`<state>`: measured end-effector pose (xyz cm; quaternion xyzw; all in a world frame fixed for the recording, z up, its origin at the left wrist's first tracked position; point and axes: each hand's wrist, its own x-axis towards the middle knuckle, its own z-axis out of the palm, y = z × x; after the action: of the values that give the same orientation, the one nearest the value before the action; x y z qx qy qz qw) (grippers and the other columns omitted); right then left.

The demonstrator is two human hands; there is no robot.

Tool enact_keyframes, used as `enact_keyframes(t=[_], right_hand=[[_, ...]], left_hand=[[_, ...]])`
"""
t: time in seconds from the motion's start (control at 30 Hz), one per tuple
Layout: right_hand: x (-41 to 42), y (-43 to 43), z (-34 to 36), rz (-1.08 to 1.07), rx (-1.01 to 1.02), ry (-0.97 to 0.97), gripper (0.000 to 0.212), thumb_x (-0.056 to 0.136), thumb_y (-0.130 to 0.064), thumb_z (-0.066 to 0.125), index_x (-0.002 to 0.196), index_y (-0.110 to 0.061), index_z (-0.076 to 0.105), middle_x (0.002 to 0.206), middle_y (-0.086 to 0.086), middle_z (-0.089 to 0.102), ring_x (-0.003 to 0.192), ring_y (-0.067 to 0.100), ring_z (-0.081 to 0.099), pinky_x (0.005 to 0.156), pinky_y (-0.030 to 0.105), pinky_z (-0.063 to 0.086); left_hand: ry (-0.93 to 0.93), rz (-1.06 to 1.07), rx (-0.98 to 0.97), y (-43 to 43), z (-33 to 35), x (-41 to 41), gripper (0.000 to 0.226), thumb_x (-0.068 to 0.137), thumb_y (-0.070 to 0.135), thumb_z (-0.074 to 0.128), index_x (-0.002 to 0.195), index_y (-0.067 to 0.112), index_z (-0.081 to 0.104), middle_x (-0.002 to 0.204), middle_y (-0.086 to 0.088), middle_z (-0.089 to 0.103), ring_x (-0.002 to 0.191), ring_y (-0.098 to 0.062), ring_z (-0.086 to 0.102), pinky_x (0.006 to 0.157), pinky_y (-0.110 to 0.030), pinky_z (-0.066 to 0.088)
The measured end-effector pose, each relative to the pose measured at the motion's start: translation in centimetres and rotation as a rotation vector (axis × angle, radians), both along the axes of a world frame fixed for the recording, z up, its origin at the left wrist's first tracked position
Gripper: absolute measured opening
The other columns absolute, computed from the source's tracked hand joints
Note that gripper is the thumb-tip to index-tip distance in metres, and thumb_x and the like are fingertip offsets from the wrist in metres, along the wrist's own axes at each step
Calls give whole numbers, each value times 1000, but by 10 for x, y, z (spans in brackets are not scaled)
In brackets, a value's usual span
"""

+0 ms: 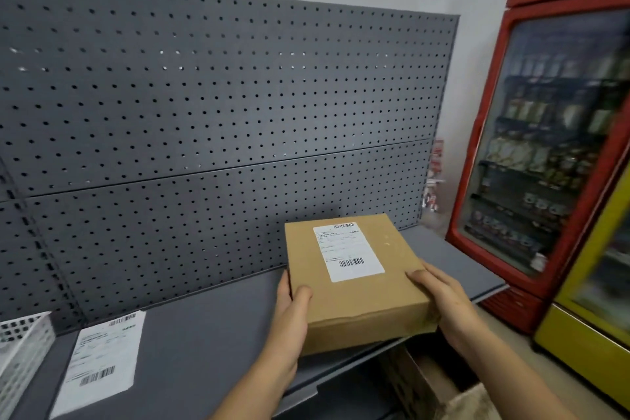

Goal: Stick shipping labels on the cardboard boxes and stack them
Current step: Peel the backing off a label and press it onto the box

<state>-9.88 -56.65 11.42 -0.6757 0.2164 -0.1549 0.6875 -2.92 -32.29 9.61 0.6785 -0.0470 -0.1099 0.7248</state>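
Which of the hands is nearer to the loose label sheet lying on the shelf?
Left. The left hand grips the left edge of the box, on the side of the label sheet; the right hand grips its far edge.

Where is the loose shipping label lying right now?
In the head view, the loose shipping label lies flat on the grey shelf at lower left, beside the white mesh basket and well left of the cardboard box.

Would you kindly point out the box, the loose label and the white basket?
box (pixel 361 297), head view, bare top face.
loose label (pixel 99 361), head view, its middle.
white basket (pixel 24 361), head view, side wall.
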Motion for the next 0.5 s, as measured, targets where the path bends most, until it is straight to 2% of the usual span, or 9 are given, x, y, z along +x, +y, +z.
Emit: enact_keyframes(t=[0.1,0.2,0.37,0.5], right_hand=[[-1,-31,4,-74,17,29,15,91,-27,70,100,-35,79,108,-8,75,102,18,64,81,33,45],[5,-71,2,-58,18,23,10,92,-26,70,97,-31,77,107,-8,70,95,13,60,75,29,42],[28,-119,0,-38,-43,58,30,86,-36,76,114,-26,78,124,-6,71,109,16,62,85,30,42],[51,-139,-5,26,-47,86,33,89,-30,72,121,-21,75,125,2,68,103,17,59,78,30,40]], left_hand=[[13,-8,-28,-39,-3,0,44,106,22,43,146,41,41,121,19,67,108,1,62,80,-20,47],[12,-1,-29,-77,-5,0,41,107,22,41,141,44,40,118,19,68,103,2,63,73,-18,45],[37,35,-22,-115,-21,6,50,103,22,42,149,41,39,126,10,70,105,-7,69,83,-28,53],[67,66,-41,-131,-21,8,54,102,20,43,152,37,33,137,2,64,111,-11,67,86,-27,54]])
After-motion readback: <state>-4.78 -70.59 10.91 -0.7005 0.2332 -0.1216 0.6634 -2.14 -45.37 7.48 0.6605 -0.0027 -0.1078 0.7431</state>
